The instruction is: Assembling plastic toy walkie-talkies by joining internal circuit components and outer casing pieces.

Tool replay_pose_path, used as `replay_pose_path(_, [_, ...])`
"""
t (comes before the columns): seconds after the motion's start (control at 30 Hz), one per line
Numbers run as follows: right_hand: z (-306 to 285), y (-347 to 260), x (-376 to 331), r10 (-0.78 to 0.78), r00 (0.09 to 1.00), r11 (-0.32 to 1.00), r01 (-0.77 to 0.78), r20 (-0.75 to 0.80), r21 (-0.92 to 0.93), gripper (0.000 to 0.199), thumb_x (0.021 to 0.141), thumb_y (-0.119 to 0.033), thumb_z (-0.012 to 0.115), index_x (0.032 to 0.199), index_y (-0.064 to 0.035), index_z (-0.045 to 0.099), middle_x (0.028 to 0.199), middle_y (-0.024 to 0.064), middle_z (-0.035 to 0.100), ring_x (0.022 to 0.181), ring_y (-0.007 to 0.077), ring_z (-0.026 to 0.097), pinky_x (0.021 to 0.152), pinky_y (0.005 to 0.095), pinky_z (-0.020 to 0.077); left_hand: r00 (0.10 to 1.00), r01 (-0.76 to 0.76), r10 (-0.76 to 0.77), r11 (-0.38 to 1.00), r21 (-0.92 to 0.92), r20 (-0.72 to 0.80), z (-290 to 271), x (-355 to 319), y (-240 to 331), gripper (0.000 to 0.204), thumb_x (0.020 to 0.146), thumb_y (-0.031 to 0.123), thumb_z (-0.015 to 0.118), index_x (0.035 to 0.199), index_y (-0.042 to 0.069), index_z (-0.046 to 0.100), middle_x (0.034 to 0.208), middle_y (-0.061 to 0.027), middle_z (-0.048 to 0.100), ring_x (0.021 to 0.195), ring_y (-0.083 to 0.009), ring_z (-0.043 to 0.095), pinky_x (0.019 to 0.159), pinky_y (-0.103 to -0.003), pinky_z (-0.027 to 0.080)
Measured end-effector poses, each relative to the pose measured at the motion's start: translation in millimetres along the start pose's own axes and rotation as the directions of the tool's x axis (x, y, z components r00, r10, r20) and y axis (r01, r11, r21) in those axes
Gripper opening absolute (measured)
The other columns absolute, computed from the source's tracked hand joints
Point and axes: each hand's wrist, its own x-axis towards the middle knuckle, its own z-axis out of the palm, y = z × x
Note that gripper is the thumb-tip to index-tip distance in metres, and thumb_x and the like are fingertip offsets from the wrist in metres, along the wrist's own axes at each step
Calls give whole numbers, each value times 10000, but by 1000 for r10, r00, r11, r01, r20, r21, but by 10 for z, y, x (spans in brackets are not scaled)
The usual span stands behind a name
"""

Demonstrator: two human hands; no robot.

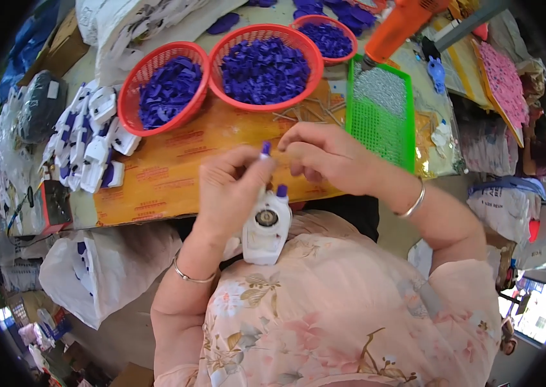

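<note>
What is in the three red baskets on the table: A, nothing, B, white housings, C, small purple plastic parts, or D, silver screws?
C: each red basket is heaped with small purple plastic parts; the white housings lie in a pile beside the baskets, not in them.

Background clutter on the tabletop

Three red baskets of purple parts are lined up at the back; a green perforated tray is set right, white-purple finished units stacked left, orange tool above.
</note>
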Motion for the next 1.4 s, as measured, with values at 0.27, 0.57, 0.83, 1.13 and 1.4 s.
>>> replay_pose_path(0.27, [524, 457, -51, -167, 985, 927, 138, 53, 350, 292, 831, -100, 655, 1092, -1, 567, 947, 59, 620, 812, 109, 585, 727, 267, 494, 952, -76, 2, 970, -229, -305, -194, 254, 235, 149, 852, 146, 644, 820, 0, 648, 658, -20, 609, 524, -58, 520, 468, -192, 393])
replay_pose_path(0.57, [366, 415, 60, -289, 951, 638, 105, 111, 763, 335, 892, -170, 596, 1162, 24, 553, 1016, 110, 644, 870, 199, 648, 730, 328, 553, 999, -23, 12, 952, -307, -37, -358, -211, 87, 318, 925, 203, 534, 1090, -65, 572, 866, -101, 620, 708, -142, 621, 630, -271, 521])
replay_pose_path(0.83, [536, 538, 137, -225, 974, 671, 175, -27, 720, 381, 885, -148, 602, 1227, -8, 513, 1134, 96, 598, 1016, 219, 605, 820, 388, 538, 978, -206, 205, 977, -62, -25, -124, -428, -94, 126, 808, 13, 663, 912, -15, 597, 732, -3, 561, 614, -34, 509, 526, -191, 422])
replay_pose_path(1.13, [562, 510, 262, -314, 949, 722, 251, -18, 645, 398, 846, -127, 654, 1203, 9, 541, 1140, 72, 605, 1030, 178, 584, 921, 340, 465, 790, -534, 608, 748, 395, -84, -126, -321, -130, 171, 723, -13, 706, 845, -8, 586, 666, -97, 543, 511, -166, 543, 451, -255, 428])
replay_pose_path(1.4, [466, 445, 317, -387, 921, 857, 377, -45, 350, 324, 837, -39, 612, 1157, -2, 582, 1082, 45, 632, 963, 134, 596, 878, 298, 467, 836, -475, 546, 762, 441, -43, -282, -306, -150, 191, 726, -1, 698, 886, -9, 595, 739, -84, 575, 621, -154, 572, 570, -254, 462])
